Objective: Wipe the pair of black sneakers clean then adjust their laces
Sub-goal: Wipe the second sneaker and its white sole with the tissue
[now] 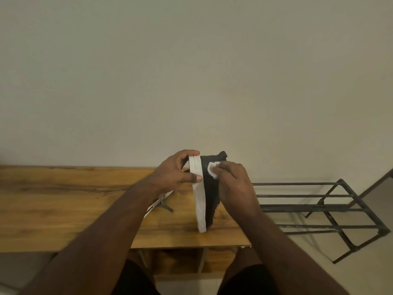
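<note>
our left hand (176, 172) grasps the sneaker (209, 188) standing on the desk (63, 205); at its 3 o'clock our right hand (234, 184) pinches a wipe (213, 168) against it.

Both forearms are extended forward. The left hand (177, 172) is curled, thumb and fingers pinching. The right hand (234, 182) is curled, knuckles up, fingertips pressing.

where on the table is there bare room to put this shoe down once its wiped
The widest bare patch of the table is its left part, from the wall edge to the near edge, left of the other shoe. It is crowded mid-right, where the left hand holds the upended shoe and the right hand presses a wipe.
</note>
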